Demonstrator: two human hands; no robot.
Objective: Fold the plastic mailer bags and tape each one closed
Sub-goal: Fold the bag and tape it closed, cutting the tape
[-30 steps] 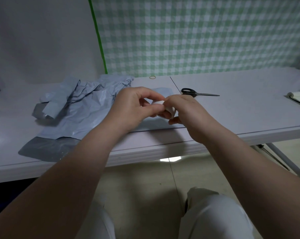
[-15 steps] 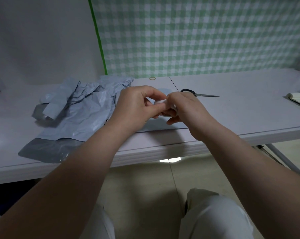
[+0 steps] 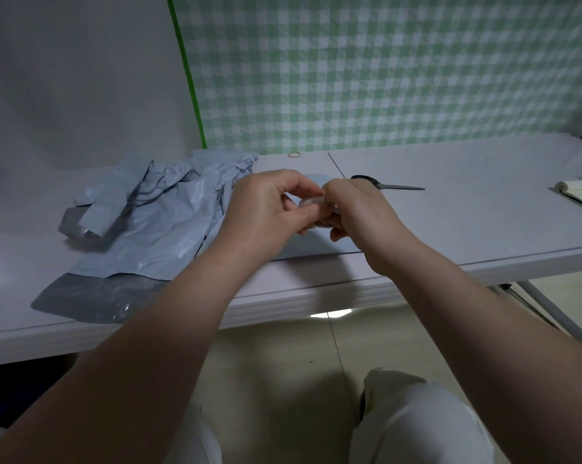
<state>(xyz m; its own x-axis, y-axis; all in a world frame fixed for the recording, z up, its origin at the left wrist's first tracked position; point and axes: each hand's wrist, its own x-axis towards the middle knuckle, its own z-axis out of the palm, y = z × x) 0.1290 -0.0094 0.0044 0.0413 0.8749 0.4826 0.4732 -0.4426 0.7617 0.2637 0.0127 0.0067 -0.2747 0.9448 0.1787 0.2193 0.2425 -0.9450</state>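
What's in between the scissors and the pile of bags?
In the head view, the left hand and right hand are there, holding a pale tape roll together.

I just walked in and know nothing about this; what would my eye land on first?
At the centre, above the near edge of the table, the left hand and right hand together hold a small roll of tape. Left of them lies a crumpled heap of grey-blue mailer bags; scissors lie just behind the right hand, before a green checked backdrop.
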